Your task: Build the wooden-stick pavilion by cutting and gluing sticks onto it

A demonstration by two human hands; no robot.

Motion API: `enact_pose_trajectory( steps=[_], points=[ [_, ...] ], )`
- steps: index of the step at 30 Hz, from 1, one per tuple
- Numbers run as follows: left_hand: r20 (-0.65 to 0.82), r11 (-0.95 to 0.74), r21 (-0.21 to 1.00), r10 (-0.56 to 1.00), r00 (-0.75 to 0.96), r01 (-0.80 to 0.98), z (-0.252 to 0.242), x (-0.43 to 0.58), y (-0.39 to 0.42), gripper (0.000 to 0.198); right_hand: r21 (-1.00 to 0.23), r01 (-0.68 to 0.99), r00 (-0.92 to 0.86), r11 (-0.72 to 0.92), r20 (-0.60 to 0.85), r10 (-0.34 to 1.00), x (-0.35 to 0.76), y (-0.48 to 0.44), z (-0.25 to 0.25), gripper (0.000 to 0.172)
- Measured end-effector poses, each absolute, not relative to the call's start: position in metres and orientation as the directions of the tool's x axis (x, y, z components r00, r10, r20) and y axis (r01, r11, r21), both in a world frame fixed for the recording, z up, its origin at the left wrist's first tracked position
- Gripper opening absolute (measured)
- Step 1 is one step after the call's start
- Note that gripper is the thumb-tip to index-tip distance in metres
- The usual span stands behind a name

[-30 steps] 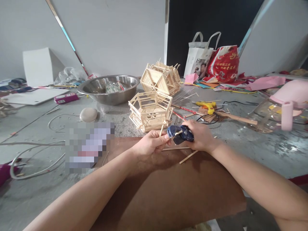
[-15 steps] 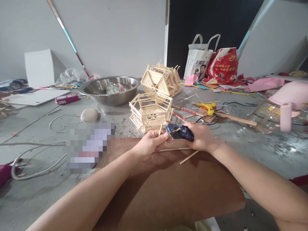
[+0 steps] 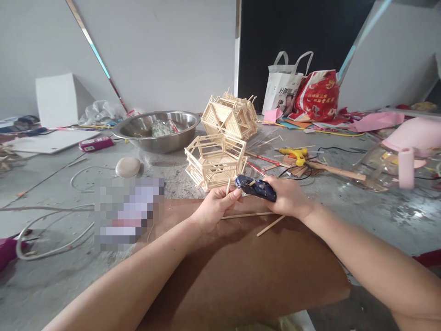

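Observation:
My left hand [image 3: 217, 206] is closed in a pinch, with a thin wooden stick [image 3: 228, 185] poking up from its fingers. Close beside it, my right hand [image 3: 289, 196] is wrapped round a dark blue hand tool [image 3: 255, 187], whose exact kind I cannot make out. A short piece of pale wood shows at the tool's middle. Its left end lies just above my left thumb. Below the hands, two loose wooden sticks [image 3: 270, 226] rest on a brown board [image 3: 248, 271]. Directly beyond stands an open six-sided frame of sticks [image 3: 216, 162].
A larger stick lantern-like structure [image 3: 230, 115] stands behind, next to a steel basin [image 3: 156, 133]. To the right lie a yellow glue gun [image 3: 295, 154] and a clear jug with a pink lid [image 3: 375, 168]. Bags [image 3: 317, 96] stand at the back. A white cable [image 3: 55, 248] curls at left.
The blue tool has turned slightly in my right hand, its left end shifting a little toward the left. My left hand stays almost in place. The view has moved very slightly.

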State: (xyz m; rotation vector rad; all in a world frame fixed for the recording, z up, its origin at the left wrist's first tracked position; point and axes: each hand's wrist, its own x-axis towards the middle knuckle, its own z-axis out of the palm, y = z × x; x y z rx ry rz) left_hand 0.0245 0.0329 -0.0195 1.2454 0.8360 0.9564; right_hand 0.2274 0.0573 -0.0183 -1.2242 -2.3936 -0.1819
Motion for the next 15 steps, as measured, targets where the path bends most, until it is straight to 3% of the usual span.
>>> enact_pose_trajectory(
  steps=[15],
  points=[
    [0.103,-0.113,0.993,0.960,0.259,0.025,-0.0117,0.0285,0.0291,0.029,-0.211,0.736,-0.496,0.643,0.476,0.726,0.2213,0.0606,-0.0237,0.042]
  ],
)
